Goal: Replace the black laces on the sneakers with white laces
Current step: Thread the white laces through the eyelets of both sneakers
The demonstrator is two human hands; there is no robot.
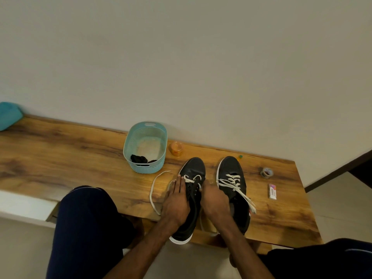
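I read my left hand (177, 200) flat, fingers together, pressing the left sneaker (194, 166) onto the counter (80, 158) to steady it for threading the white lace (188, 179); right hand (215, 200) curls at the eyelets, grip hidden. Black laces (141, 158) lie in the basket (145, 168)

You are looking through one wide-angle camera worn on your head, and it is facing forward and down along your forearms. It is sitting close above your left hand (176, 202) and right hand (215, 200), which are showing low in the middle. Beyond the hands the wooden bench (80, 154) is running sideways, and past it the wall (181, 57) is filling the upper half.
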